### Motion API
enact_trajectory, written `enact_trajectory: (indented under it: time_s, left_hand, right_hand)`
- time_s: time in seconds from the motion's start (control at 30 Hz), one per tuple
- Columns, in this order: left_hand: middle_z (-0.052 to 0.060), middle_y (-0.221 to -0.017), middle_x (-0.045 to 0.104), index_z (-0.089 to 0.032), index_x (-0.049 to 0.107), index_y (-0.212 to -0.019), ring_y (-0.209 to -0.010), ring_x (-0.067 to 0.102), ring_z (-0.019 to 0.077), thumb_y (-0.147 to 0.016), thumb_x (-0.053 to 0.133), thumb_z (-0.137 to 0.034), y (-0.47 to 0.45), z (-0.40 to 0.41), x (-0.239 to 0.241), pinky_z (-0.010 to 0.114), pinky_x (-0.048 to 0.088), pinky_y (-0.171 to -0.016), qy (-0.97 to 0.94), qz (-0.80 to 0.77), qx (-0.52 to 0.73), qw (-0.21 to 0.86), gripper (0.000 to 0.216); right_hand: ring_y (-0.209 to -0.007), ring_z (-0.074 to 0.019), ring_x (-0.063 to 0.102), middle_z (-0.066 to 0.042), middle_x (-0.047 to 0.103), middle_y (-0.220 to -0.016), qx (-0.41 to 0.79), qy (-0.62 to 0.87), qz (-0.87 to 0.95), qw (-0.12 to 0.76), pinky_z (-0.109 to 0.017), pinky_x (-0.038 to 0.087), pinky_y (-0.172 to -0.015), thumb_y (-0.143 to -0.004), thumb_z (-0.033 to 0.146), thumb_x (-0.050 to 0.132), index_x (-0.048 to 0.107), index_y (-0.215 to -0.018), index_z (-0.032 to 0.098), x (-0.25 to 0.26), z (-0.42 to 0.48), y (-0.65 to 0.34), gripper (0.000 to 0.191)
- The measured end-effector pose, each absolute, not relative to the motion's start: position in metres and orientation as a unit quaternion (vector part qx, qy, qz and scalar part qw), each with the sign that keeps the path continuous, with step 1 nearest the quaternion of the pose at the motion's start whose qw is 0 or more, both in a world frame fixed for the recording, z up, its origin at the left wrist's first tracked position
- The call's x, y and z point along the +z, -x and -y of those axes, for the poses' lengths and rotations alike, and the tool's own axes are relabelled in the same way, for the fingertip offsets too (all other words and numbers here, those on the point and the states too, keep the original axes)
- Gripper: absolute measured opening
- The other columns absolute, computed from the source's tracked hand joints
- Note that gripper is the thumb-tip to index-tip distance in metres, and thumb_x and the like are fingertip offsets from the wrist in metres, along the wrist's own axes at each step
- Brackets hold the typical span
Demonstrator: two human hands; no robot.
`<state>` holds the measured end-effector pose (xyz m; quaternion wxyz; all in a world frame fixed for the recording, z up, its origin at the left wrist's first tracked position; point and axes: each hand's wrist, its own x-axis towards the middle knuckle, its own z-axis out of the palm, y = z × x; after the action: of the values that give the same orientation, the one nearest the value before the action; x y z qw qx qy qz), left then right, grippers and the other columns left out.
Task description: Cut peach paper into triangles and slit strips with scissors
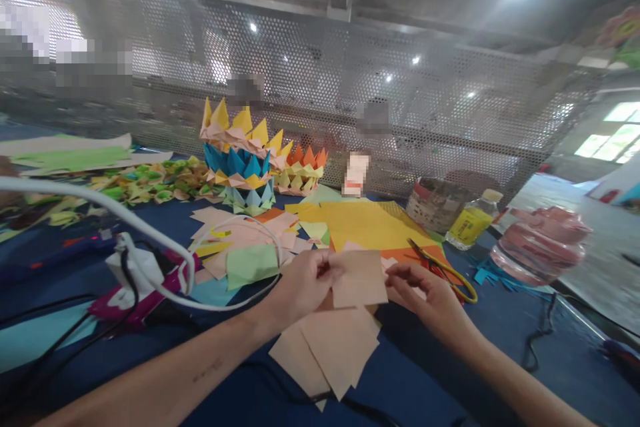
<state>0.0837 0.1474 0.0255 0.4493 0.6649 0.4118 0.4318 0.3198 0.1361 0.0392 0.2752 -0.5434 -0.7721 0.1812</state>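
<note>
My left hand [307, 283] pinches a pinkish-beige paper square [359, 279] by its left side, with thumb and curled fingers closed on it. At the opposite edge of that square, my right hand [425, 293] has its thumb and fingertips closed together against the paper. Below both hands lies a loose fan of similar paper squares [340, 350] on the dark blue tabletop. Yellow-handled scissors [443, 267] lie just beyond my right hand. Left of my left hand, a light green paper piece [251, 265] rests on pink scraps.
Stacked folded-paper rings [240, 163] stand at the back, beside many small folded pieces [155, 181]. A white cable [125, 210] arches over a purple power strip [145, 297] at left. A yellow-labelled bottle [467, 223] and pink jug [543, 247] stand right. Perforated metal panels [310, 80] rise behind.
</note>
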Motion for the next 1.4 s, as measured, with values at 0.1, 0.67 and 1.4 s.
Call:
enact_trajectory:
  time_s: [0.1, 0.67, 1.4]
  left_hand:
    - [-0.001, -0.059, 0.054, -0.016, 0.059, -0.072, -0.055, 0.05, 0.0132, -0.08, 0.05, -0.03, -0.08, -0.151, 0.026, 0.025, 0.041, -0.054, -0.639, -0.47, 0.476, 0.38, 0.018]
    - [0.001, -0.075, 0.065, -0.018, 0.064, -0.079, -0.07, 0.058, 0.0148, -0.076, 0.043, -0.01, -0.089, -0.127, 0.034, 0.023, 0.038, -0.062, -0.799, -0.367, 0.318, 0.355, 0.022]
    - [0.003, -0.086, 0.07, -0.019, 0.067, -0.083, -0.082, 0.063, 0.018, -0.075, 0.046, -0.011, -0.091, -0.129, 0.026, 0.025, 0.043, -0.073, -0.814, -0.36, 0.311, 0.333, 0.024]
  right_hand:
    - [-0.09, -0.0284, 0.06, -0.012, 0.066, -0.096, -0.048, 0.609, 0.777, 0.153, -0.041, 0.044, -0.078, -0.087, 0.041, 0.046, 0.06, -0.091, 0.02, 0.04, -0.146, -0.334, 0.026]
    - [-0.085, -0.0281, 0.058, -0.009, 0.067, -0.087, -0.051, 0.648, 0.756, 0.074, -0.035, 0.038, -0.068, -0.085, 0.041, 0.047, 0.058, -0.082, 0.02, 0.044, -0.161, -0.353, 0.024]
    - [-0.055, -0.016, 0.049, 0.0, 0.054, -0.058, 0.012, 0.577, 0.797, 0.177, -0.026, 0.029, -0.052, -0.083, 0.034, 0.043, 0.047, -0.061, 0.022, 0.08, -0.198, -0.298, 0.026]
